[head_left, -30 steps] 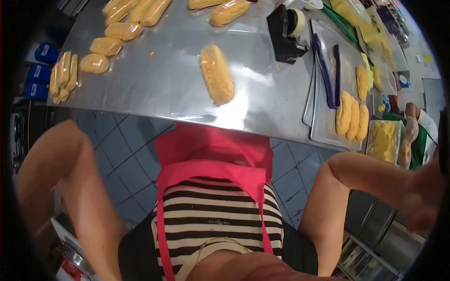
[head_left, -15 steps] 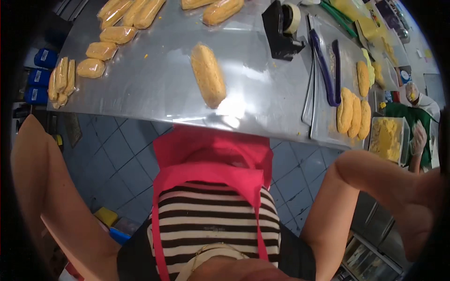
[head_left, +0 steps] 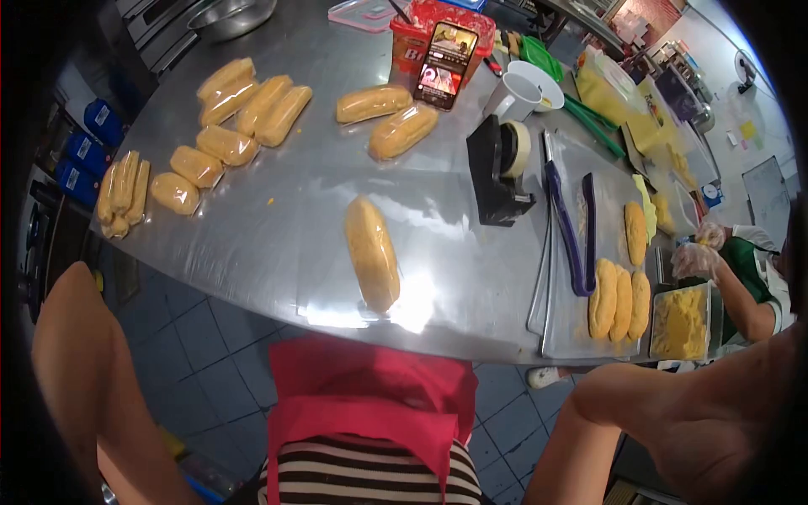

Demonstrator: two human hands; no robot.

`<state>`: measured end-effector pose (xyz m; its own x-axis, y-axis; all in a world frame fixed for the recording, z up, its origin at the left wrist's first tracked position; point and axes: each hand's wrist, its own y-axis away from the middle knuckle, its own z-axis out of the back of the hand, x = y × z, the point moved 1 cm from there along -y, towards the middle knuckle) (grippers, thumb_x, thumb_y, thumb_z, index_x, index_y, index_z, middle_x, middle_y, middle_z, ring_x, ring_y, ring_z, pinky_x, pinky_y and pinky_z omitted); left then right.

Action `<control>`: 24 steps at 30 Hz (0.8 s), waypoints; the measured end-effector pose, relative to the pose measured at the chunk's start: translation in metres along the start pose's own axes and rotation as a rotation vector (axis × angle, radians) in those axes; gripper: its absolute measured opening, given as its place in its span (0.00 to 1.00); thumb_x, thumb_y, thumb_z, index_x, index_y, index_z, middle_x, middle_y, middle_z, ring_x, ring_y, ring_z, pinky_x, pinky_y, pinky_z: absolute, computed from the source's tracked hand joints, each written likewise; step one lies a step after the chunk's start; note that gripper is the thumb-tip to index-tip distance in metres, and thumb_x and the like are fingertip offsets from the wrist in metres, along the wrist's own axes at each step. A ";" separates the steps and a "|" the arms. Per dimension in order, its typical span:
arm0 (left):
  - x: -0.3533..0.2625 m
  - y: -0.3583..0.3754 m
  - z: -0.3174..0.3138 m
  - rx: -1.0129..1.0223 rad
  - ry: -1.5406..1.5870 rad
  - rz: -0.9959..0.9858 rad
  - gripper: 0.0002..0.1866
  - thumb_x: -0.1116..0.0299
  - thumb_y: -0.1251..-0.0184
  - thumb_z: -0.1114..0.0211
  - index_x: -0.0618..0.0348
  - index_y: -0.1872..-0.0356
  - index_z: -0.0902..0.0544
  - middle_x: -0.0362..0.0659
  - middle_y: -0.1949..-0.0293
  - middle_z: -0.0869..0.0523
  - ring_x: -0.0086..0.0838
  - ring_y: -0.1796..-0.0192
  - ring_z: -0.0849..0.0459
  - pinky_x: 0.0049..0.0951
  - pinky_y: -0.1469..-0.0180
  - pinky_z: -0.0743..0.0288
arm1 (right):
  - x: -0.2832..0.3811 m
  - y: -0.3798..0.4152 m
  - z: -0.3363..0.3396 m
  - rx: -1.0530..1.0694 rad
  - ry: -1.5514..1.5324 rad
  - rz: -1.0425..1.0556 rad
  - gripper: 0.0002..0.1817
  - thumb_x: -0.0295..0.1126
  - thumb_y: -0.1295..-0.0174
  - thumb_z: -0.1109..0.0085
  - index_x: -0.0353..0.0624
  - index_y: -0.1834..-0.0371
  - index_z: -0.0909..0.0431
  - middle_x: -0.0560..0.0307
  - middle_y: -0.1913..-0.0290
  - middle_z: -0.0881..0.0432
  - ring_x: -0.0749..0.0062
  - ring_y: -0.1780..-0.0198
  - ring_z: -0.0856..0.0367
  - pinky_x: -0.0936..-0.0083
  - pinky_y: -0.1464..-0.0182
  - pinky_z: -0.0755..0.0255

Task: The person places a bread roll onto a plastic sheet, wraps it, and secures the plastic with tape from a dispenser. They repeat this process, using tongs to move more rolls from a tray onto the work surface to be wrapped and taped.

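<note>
Fingers of both hands are out of frame, can't tell open or closed; one glossy oblong loaf (head_left: 373, 254) lies mid-way on the smooth steel table (head_left: 252, 244). Four matte rolls (head_left: 621, 303) and U-shaped tongs (head_left: 569, 227) sit on the tray (head_left: 568, 332); film-wrapped bundle (head_left: 124, 194) at far left, count unclear.
</note>
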<state>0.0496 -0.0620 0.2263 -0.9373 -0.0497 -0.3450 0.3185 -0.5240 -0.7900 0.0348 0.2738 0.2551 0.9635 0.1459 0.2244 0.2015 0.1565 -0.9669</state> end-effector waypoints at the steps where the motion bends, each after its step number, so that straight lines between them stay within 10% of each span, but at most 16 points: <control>1: 0.002 0.001 -0.001 0.003 -0.001 -0.004 0.25 0.55 0.27 0.54 0.61 0.37 0.34 0.46 0.40 0.28 0.31 0.38 0.30 0.34 0.37 0.36 | 0.000 0.002 0.000 -0.002 -0.004 0.002 0.28 0.45 0.39 0.45 0.51 0.40 0.45 0.56 0.39 0.38 0.62 0.43 0.35 0.57 0.46 0.36; 24: 0.005 -0.011 0.011 0.039 0.005 0.038 0.25 0.55 0.27 0.54 0.61 0.38 0.34 0.45 0.41 0.28 0.31 0.40 0.29 0.34 0.38 0.35 | -0.006 0.004 -0.014 -0.069 -0.040 -0.011 0.24 0.43 0.38 0.45 0.50 0.42 0.40 0.57 0.42 0.35 0.66 0.47 0.33 0.61 0.48 0.35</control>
<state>0.0394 -0.0663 0.2388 -0.9240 -0.0657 -0.3767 0.3477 -0.5542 -0.7563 0.0320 0.2602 0.2486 0.9537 0.1835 0.2383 0.2250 0.0904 -0.9702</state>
